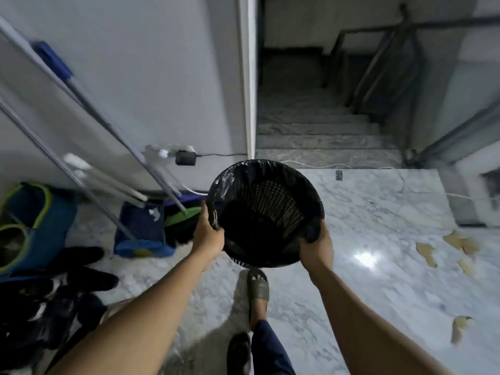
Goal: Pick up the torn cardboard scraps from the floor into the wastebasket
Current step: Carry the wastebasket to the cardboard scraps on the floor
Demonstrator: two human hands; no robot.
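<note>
Wastebasket (270, 196): round black mesh basket lined with a black plastic bag, held out in front of the person between both hands, lifted clear of the floor with its mouth tipped toward the camera; the inside is dark, so what it holds cannot be told
Left hand (208, 234): grasping the left side of the rim, thumb lying on the edge, fingers hidden behind the basket wall
Right hand (315, 244): grasping the near right part of the rim together with a bunch of the bag liner, fingertips hidden
Cardboard scraps (426, 253): brown torn pieces lying flat on the floor to the right, well apart from the basket; a loose group toward the far right, and one more alone nearer the person
Floor (365, 212): glossy white marble with grey veins, a bright patch of reflected light between the basket and the scraps
Foot (258, 285): in a grey-green slide sandal, on the marble just below the basket
Stairs (319, 131): grey steps going down beyond the floor's far edge, a dark metal railing (378, 63) on their right
Long poles (81, 90): leaning against the white wall (135, 63) at left; below them a blue bucket with green rims (27, 220), a blue container (143, 228) and a heap of dark shoes (54, 293)
Power strip (167, 152): white, at the foot of the wall beyond the basket, a black adapter (185, 157) beside it
</note>
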